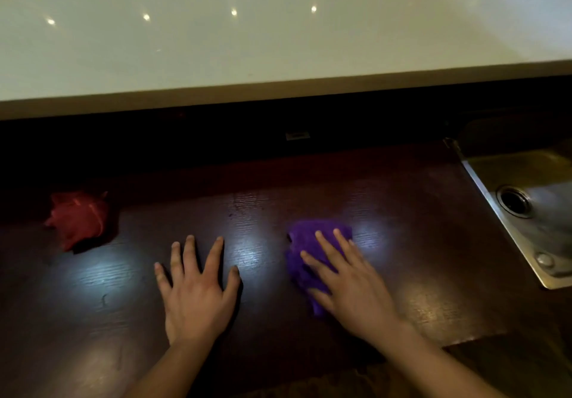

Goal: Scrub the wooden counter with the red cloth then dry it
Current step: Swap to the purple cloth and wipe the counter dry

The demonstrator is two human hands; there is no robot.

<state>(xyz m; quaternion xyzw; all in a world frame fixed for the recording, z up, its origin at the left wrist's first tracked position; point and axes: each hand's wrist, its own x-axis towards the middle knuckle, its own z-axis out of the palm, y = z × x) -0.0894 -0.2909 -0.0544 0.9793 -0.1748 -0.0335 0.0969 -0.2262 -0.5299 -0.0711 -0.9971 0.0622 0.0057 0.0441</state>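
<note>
The dark wooden counter (266, 211) fills the lower view and shines with light reflections. A crumpled red cloth (79, 218) lies alone at the far left, untouched. My left hand (198, 289) rests flat on the wood with its fingers spread, holding nothing. My right hand (349, 283) presses flat on a bunched purple cloth (305, 242) in the middle right of the counter; part of the cloth is hidden under the palm.
A steel sink (532, 208) with a drain is set into the counter at the right. A raised white bar top (278, 41) runs across behind the counter, with chair legs beyond it. A dark recess lies under the bar top.
</note>
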